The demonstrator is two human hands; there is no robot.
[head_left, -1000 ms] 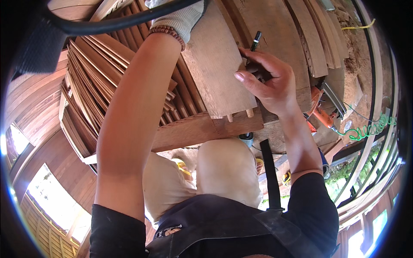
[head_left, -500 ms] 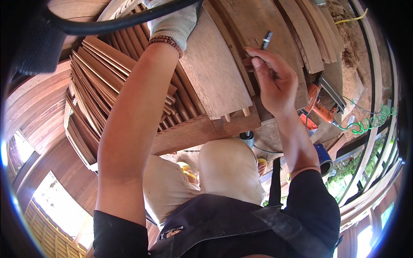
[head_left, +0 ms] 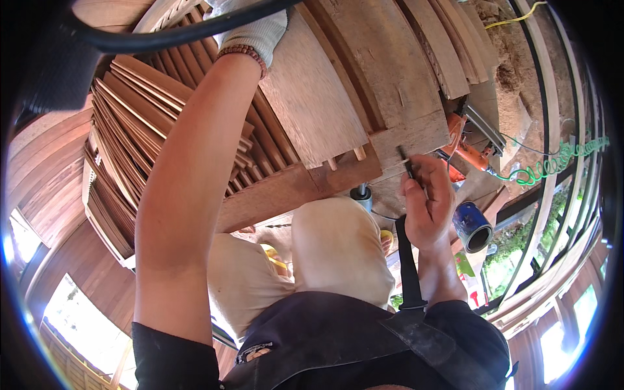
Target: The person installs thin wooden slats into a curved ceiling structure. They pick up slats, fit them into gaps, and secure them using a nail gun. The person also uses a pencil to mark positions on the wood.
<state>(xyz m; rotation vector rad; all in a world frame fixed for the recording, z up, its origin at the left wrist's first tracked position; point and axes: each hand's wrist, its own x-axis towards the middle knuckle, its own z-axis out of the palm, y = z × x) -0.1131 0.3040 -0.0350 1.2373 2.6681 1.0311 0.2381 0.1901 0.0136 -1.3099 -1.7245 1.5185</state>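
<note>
My left hand, in a pale knit glove with a beaded bracelet at the wrist, rests at the far end of a light wooden board. Its fingers are hidden beyond the upper rim and behind a black band. Two small wooden pegs or strips stick out under the board's near end. My bare right hand is closed around a slim dark pen with a light band, its end pointing up and away. That hand hovers right of my knee, near the workbench corner.
Many thin wooden slats lean stacked at left. Wider planks lie at the far right. Beside the bench are an orange nail gun with a green coiled hose and a blue can. A yellow cord runs behind.
My right hand, still holding the pen, has drawn back toward me from over the planks. My left hand stays by the board; the whole view has shifted slightly.
</note>
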